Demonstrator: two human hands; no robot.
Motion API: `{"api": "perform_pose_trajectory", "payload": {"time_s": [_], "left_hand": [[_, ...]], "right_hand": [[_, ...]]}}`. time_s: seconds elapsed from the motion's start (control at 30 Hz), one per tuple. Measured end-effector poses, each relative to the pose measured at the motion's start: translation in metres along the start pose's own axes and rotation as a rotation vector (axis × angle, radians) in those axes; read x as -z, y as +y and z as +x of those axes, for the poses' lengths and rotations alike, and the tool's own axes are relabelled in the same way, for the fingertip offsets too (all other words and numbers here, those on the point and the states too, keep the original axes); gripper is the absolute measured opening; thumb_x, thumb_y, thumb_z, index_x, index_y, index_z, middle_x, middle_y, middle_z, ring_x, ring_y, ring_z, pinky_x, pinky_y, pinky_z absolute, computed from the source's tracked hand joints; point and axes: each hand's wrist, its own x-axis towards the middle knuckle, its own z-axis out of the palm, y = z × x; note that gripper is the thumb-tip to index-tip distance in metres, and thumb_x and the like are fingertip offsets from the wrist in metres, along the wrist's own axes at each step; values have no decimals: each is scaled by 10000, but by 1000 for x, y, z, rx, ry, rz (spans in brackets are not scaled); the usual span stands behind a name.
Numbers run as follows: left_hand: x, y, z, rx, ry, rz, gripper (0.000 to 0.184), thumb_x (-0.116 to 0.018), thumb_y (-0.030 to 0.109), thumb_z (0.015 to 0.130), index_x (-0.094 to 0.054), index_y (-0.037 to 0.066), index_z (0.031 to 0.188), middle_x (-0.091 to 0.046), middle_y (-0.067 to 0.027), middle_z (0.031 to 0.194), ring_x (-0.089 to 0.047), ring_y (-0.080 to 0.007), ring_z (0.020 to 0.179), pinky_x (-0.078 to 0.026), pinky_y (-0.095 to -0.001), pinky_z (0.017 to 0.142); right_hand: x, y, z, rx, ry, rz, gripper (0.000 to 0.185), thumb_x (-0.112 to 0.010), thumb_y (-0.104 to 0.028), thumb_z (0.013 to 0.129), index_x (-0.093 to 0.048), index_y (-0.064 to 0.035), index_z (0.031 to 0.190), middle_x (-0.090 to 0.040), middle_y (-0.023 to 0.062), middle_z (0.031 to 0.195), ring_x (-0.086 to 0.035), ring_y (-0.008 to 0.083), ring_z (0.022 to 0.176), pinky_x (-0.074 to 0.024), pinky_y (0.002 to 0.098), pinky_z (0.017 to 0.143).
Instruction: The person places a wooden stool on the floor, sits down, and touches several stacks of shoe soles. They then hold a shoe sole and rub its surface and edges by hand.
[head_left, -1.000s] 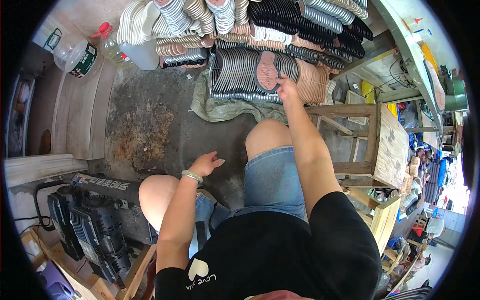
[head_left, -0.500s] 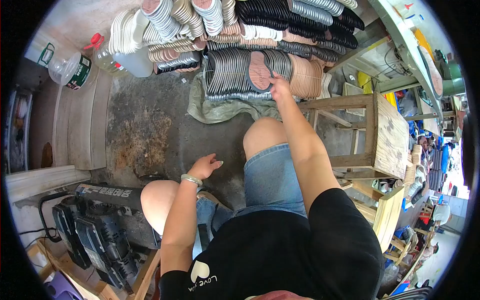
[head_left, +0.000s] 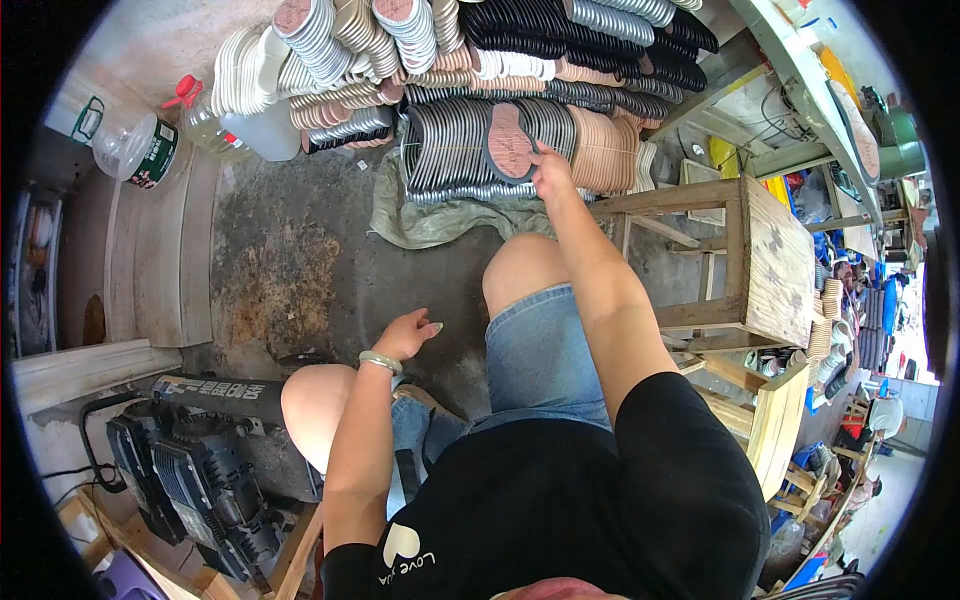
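Stacks (head_left: pixel 450 145) are already laid; one sole (head_left: pixel 509 145) is pinched, not yet released, by the right hand (head_left: pixel 553 172); the left hand (head_left: pixel 403 336) is half-open, empty.

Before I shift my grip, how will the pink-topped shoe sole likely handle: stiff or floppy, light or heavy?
The pink-topped shoe sole is probably fairly stiff: held at its edge by the right hand, it shows no sag, though the row of soles behind may support it. It looks thin and flat, so likely light and unlikely to roll.
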Motion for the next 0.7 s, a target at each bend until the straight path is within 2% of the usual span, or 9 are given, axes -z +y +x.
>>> {"api": "perform_pose_trajectory", "payload": {"time_s": [0.23, 0.3, 0.4, 0.7], "left_hand": [[0, -5, 0, -2, -22, -4, 605, -590, 300, 852, -387, -74, 1282, -549, -192, 1194, -533, -252, 1095, -406, -303, 907], [2, -4, -1, -24, -14, -14, 601, -588, 290, 853, -384, -78, 1282, -553, -192, 1188, -533, -250, 1093, -405, -299, 906], [2, -5, 1, -14, -15, 16, 606, -587, 291, 853, -380, -82, 1284, -557, -192, 1182, -531, -248, 1092, -401, -297, 911], [4, -5, 0, -26, -6, 23, 623, -593, 312, 843, -385, -78, 1283, -554, -196, 1183, -534, -260, 1088, -399, -307, 913]], "right_hand": [[12, 8, 16, -12, -1, -60, 416, -444, 90, 820, -434, 61, 1235, -553, 176, 1137, -578, 245, 981, -488, 318, 808], [10, 4, 7, -44, -87, -27, 408, -459, 85, 818, -453, 53, 1225, -575, 175, 1097, -584, 238, 966, -494, 309, 769], [7, 5, 6, -25, -67, -12, 406, -458, 84, 818, -461, 50, 1223, -591, 171, 1064, -589, 241, 955, -488, 308, 783], [13, 9, 17, -18, -75, -41, 450, -475, 72, 819, -421, 40, 1265, -550, 169, 1140, -575, 233, 960, -478, 299, 771]]}}
